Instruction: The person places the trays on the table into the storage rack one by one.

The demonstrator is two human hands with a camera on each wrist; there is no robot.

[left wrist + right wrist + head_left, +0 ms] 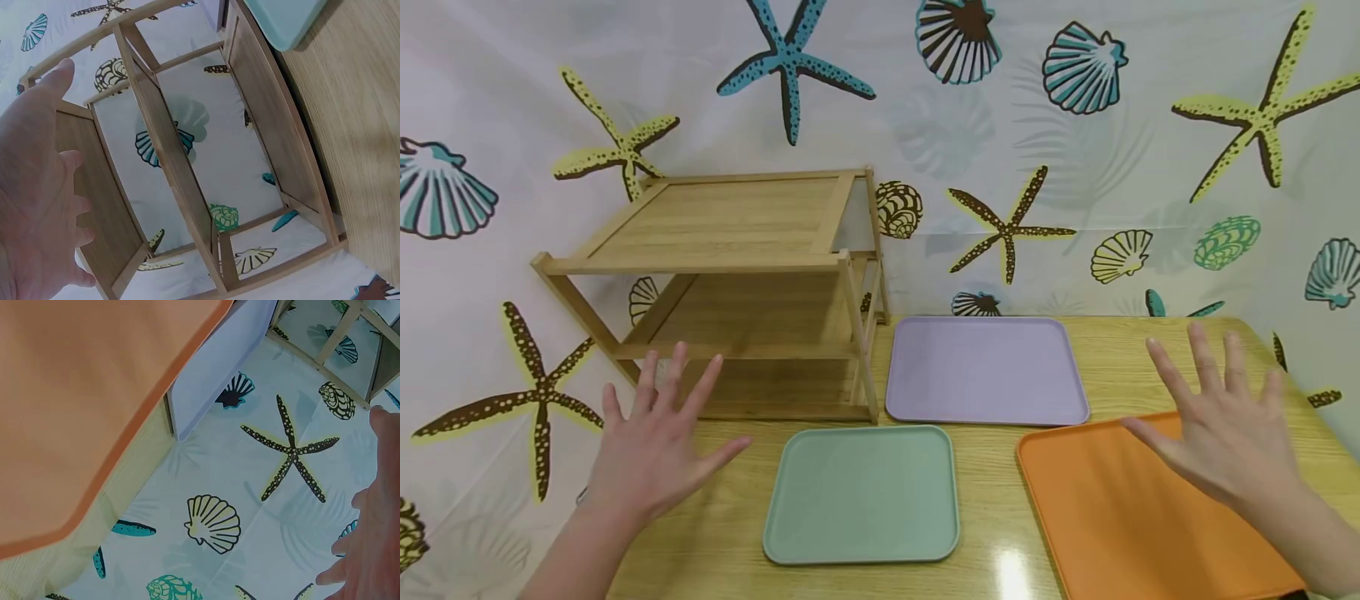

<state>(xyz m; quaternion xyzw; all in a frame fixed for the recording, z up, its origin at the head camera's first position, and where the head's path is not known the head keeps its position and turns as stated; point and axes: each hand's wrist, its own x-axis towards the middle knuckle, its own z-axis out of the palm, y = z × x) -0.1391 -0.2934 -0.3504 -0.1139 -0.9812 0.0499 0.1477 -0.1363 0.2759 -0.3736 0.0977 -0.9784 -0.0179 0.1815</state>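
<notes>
Both hands are held up with fingers spread and nothing in them. In the head view the left hand [651, 454] is in front of the wooden shelf rack [722, 267], overlapping its lower left part. The right hand [1232, 425] hovers over the orange tray [1112, 508] on the right side. Between the hands a green tray [861, 496] lies flat on the table. Behind it and to the right is a purple tray [985, 371]. The left wrist view shows the left hand [37, 187] beside the rack; the right hand [369, 519] is at the right wrist view's edge.
The trays and rack stand on a light wooden table [977, 533]. A white curtain [1075, 167] printed with starfish and shells hangs behind the table and along its sides. The rack has several tiers and stands at the back left.
</notes>
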